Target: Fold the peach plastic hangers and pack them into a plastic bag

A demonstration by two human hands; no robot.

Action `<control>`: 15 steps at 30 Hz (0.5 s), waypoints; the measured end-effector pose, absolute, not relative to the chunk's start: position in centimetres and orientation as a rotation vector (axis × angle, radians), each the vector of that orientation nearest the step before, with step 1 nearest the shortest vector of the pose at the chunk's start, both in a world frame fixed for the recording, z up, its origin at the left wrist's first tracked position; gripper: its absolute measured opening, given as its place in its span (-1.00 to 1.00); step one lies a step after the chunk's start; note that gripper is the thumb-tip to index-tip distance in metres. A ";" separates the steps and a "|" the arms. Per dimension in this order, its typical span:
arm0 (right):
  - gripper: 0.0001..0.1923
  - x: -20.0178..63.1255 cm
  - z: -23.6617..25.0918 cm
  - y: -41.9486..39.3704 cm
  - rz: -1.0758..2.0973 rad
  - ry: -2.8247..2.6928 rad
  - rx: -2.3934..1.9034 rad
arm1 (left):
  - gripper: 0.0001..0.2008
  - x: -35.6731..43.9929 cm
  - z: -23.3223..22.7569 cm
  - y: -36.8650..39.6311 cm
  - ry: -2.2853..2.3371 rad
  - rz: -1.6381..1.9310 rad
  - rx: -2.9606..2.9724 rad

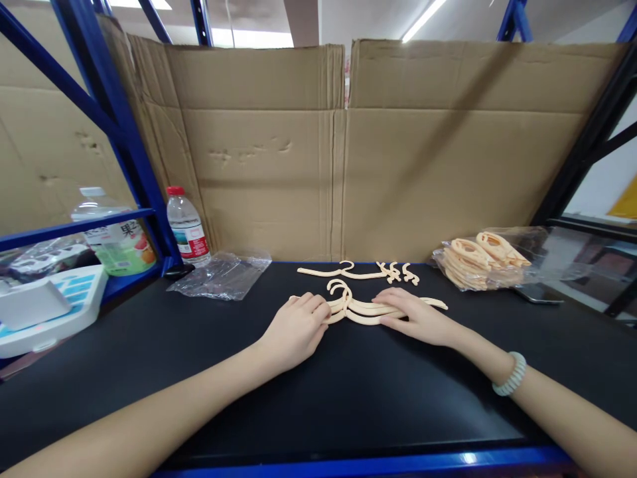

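Several curved cream plastic hangers (364, 320) mid-frame look light, stiff, best gripped where curled left hand (293, 330) and loosely closed right hand (421, 318) hold their shoulders.

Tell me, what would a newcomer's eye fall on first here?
Likely the left hand and right hand, touching overlapping cream hangers at the middle of the black tabletop. Tall brown cardboard rises behind them. A red-capped bottle stands at the left, and a clear bag of cream pieces lies toward the right.
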State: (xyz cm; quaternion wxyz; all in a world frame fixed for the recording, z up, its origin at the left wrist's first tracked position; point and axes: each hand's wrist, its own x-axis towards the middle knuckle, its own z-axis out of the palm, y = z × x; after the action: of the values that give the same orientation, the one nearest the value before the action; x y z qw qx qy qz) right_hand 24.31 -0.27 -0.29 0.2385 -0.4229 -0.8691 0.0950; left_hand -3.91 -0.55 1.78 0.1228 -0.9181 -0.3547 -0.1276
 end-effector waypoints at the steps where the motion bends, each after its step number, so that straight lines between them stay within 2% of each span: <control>1: -0.65 24.5 -0.3 -0.2 0.271 -2.378 -1.156 | -0.91 -4.0 1.7 -0.5 -1.037 -0.386 -2.680; 10: -0.70 24.9 -0.6 0.5 0.290 -2.327 -1.168 | -0.80 -3.8 2.1 -0.6 -0.983 -0.482 -2.722; 15: -0.71 24.7 -0.6 0.6 0.291 -2.305 -1.144 | -0.77 -4.3 3.8 -5.9 -0.534 -0.805 -2.777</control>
State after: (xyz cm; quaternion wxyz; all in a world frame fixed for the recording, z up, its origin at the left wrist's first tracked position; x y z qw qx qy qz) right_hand 24.74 0.56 -0.60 0.2723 -0.4252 -0.8564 0.1079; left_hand -4.28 -5.93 3.77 0.1004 -0.9397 -0.1807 -0.2725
